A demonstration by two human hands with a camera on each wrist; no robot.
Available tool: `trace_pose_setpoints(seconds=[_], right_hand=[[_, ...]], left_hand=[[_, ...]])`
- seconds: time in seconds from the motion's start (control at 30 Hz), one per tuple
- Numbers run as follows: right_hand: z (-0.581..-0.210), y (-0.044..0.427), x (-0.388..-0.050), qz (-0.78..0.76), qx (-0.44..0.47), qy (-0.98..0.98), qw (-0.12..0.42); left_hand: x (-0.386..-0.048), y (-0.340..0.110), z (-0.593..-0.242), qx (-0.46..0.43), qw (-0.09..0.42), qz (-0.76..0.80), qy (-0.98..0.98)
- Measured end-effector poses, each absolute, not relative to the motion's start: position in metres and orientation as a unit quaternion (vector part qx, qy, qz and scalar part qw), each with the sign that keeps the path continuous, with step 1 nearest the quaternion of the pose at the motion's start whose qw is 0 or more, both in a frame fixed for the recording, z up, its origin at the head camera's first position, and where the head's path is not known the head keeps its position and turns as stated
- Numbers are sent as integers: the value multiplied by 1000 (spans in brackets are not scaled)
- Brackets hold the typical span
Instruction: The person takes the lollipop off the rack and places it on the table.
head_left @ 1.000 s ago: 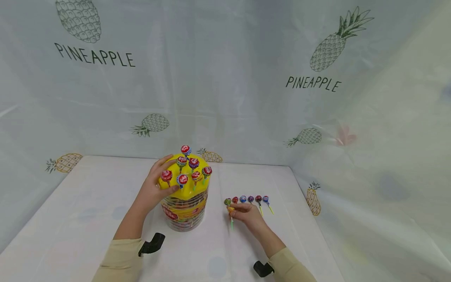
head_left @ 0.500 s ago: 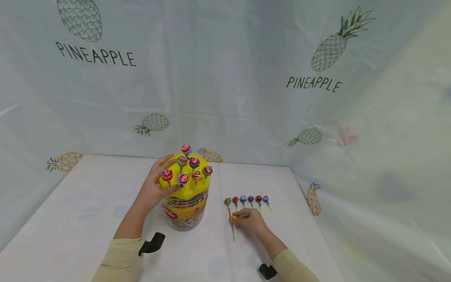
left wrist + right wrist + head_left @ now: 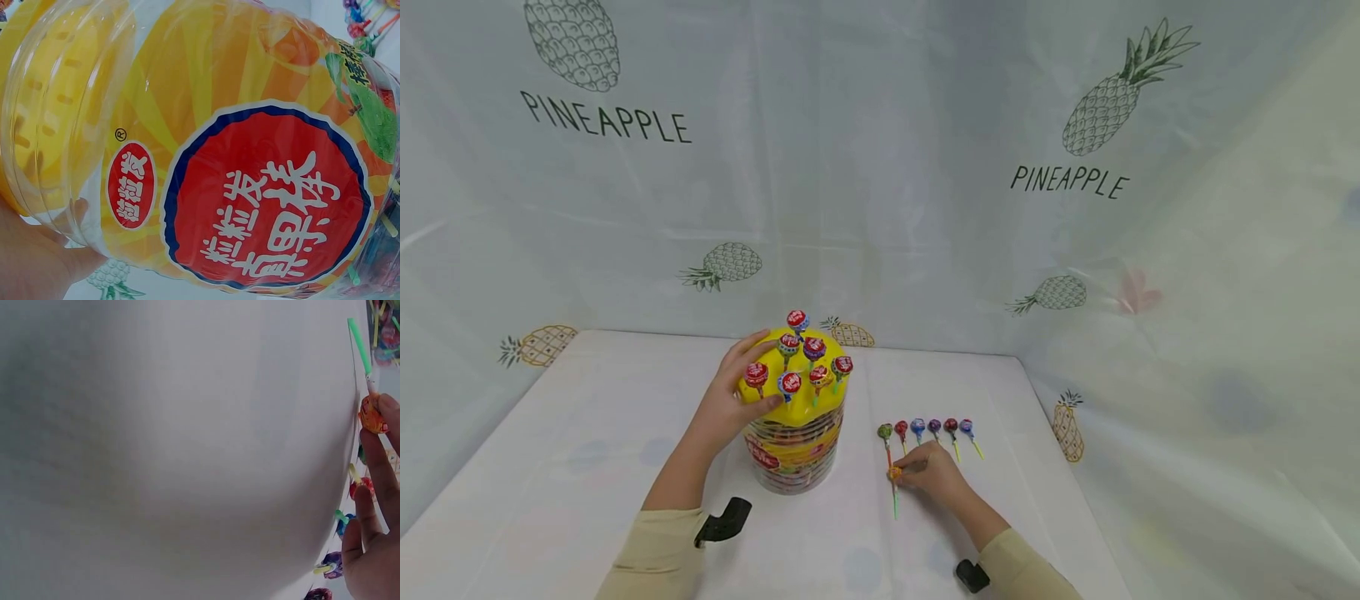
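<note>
My left hand [image 3: 726, 400] grips the yellow lid [image 3: 803, 410] of a clear plastic lollipop jar [image 3: 797, 457], its thumb at the front and fingers across the left side. Several wrapped lollipops stand upright in the lid, among them a red one [image 3: 756, 374]. In the left wrist view the jar's printed label [image 3: 269, 194] fills most of the picture. Between thumb and fingertips my right hand [image 3: 936, 475] pinches an orange lollipop [image 3: 373, 415] by its wrapped head, its green stick end pointing towards me. Just beyond it lies a green lollipop [image 3: 885, 432].
A row of lollipops runs rightward from the green one, including a red one [image 3: 901, 427] and a blue one [image 3: 967, 426]. Their sticks point towards me, some hidden by the right hand. Behind the white table [image 3: 625, 392] hangs a pineapple-print curtain [image 3: 880, 167].
My right hand has drawn the orange lollipop towards me, away from the row's green lollipop, whose head and upper stick now show. The left hand stays on the lid.
</note>
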State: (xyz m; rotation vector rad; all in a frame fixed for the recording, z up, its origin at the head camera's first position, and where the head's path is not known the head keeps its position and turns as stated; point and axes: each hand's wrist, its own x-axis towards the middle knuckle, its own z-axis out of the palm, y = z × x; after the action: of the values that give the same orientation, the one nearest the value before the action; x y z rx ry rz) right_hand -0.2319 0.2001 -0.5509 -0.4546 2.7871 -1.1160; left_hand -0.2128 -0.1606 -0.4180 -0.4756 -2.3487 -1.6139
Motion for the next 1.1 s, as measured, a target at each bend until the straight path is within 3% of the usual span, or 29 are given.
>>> trace_pose_setpoints(seconds=[0.33, 1.1], right_hand=[[-549, 200, -238, -346, -208, 913, 61], [-545, 198, -240, -336, -206, 914, 96]], left_hand=[[-212, -160, -417, -154, 118, -556, -809], [-212, -157, -418, -141, 133, -558, -807]])
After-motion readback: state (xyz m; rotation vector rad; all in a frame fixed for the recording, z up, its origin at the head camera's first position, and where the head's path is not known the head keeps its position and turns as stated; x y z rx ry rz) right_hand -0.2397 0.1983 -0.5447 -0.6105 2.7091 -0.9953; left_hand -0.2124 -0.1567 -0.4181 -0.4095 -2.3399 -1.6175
